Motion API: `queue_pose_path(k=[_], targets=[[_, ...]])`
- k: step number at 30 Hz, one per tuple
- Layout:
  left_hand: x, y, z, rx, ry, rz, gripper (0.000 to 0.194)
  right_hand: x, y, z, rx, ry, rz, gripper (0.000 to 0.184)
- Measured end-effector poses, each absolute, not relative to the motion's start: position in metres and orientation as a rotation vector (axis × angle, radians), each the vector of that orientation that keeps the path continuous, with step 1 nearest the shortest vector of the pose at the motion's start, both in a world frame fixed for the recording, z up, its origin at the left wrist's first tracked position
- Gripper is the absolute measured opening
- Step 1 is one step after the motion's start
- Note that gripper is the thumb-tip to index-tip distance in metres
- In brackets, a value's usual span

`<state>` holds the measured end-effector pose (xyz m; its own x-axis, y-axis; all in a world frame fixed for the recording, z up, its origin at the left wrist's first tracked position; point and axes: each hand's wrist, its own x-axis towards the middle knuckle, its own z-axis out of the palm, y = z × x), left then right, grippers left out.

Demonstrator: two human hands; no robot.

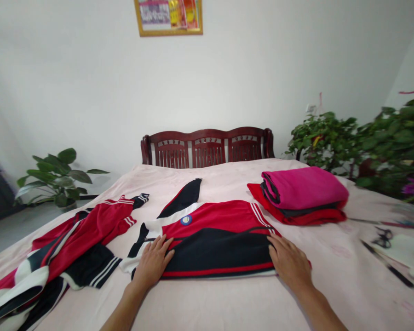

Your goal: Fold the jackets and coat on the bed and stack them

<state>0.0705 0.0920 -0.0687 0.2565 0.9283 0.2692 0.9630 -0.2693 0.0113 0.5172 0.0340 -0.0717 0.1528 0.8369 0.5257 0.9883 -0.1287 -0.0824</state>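
A red, navy and white track jacket (210, 216) with a round blue badge lies on the bed, its collar to the left and its striped hem to the right. One navy sleeve is laid across the near half of its front. The other sleeve (182, 197) stretches out on the far side. My left hand (154, 261) rests flat on the jacket near the collar, fingers extended. At the hem end my right hand (290, 261) also lies on the cloth with its fingers stretched out. Neither palm is visible.
More red and navy garments (86, 234) lie loosely at the left. A folded stack with a magenta cloth (307, 186) on top sits at the right. Scissors (382, 237) and a black-handled knife-like tool (388, 264) lie at the far right. Pink bedding (227, 303) covers the bed.
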Motion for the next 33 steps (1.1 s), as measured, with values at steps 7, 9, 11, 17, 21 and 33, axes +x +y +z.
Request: queue_pose_path(k=[7, 9, 11, 17, 21, 33], targets=[[0.069, 0.0931, -0.071, -2.365, -1.791, -0.36, 0.049, 0.5165, 0.0338, -0.0711, -2.045, -1.736, -0.491, 0.04], [0.0689, 0.0931, -0.0712, -2.365, -1.788, -0.353, 0.049, 0.5163, 0.0338, -0.0706, -2.045, -1.741, -0.489, 0.04], [0.0692, 0.0928, -0.0708, -2.364, -1.788, -0.341, 0.049, 0.5162, 0.0338, -0.0703, -2.042, -1.741, -0.485, 0.04], [0.0698, 0.0927, -0.0697, -2.363, -1.79, -0.336, 0.049, 0.5161, 0.0335, -0.0699, -2.044, -1.737, -0.467, 0.04], [0.0695, 0.0937, -0.0701, -2.369, -1.78, -0.315, 0.05, 0.5169, 0.0334, -0.0709, -2.054, -1.743, -0.479, 0.04], [0.0677, 0.0945, -0.0729, -2.369, -1.795, -0.333, 0.05, 0.5181, 0.0344, -0.0726, -2.04, -1.744, -0.473, 0.041]])
